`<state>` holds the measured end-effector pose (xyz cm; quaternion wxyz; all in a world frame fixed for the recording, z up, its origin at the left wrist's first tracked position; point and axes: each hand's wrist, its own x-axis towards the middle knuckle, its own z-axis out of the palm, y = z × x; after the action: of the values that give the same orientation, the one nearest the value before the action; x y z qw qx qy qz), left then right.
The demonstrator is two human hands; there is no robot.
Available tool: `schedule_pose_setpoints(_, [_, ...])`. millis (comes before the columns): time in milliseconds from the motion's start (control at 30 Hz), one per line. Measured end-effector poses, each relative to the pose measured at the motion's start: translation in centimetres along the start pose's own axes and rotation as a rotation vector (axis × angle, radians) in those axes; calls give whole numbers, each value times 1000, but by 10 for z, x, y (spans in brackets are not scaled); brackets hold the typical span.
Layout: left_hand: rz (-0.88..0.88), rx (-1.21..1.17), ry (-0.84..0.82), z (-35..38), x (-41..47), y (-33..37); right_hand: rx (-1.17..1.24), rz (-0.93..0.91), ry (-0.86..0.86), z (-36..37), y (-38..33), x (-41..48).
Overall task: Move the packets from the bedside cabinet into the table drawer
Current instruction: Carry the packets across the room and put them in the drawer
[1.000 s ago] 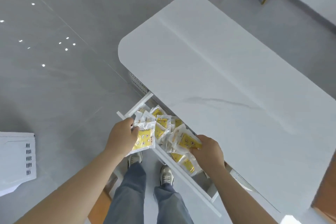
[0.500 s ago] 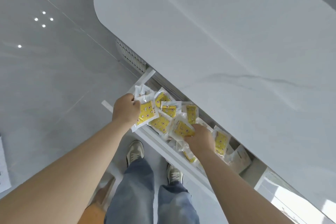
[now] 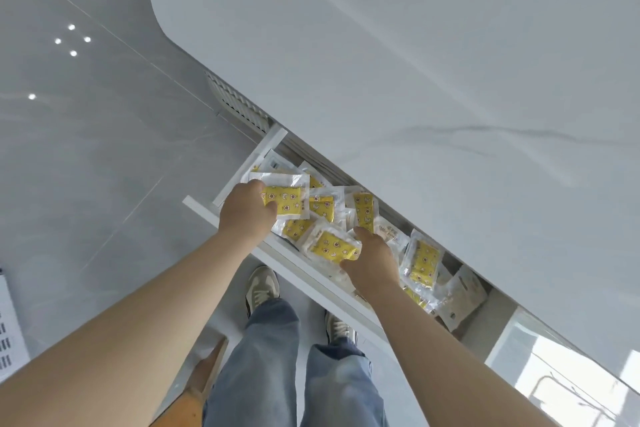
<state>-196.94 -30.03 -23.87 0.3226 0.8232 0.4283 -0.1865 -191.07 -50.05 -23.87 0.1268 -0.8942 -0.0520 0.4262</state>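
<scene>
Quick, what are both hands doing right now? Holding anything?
Left hand: grips a yellow packet over the drawer.
Right hand: pinches a second packet beside it.

Single head-worn wide-angle view, aimed steeply down

The camera sits at the person's head and faces forward and down, near enough that both forearms run in from the bottom edge and fill much of the lower frame. Around the centre the left hand [image 3: 247,210] grips a packet [image 3: 287,201] and the right hand [image 3: 372,263] grips a second packet [image 3: 329,246], both over the open drawer [image 3: 247,168]. The white table top [image 3: 415,80] fills the frame from 12 to 4 o'clock. The grey floor [image 3: 86,149] takes 8 to 11 o'clock. The jeans [image 3: 263,357] and a shoe [image 3: 261,288] lie at 6 o'clock, almost straight beneath the lens.
</scene>
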Motion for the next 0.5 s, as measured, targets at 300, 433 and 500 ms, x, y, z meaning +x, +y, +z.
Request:
schedule_pose_setpoints(300, [198, 57, -188, -68, -80, 61, 75, -41, 44, -70, -19, -95])
schedule_pose_setpoints(433, [327, 164, -233, -112, -129, 93, 109, -26, 112, -111, -28, -158])
schedule_pose_setpoints(500, [387, 207, -258, -133, -150, 110, 143, -18, 162, -133, -28, -187])
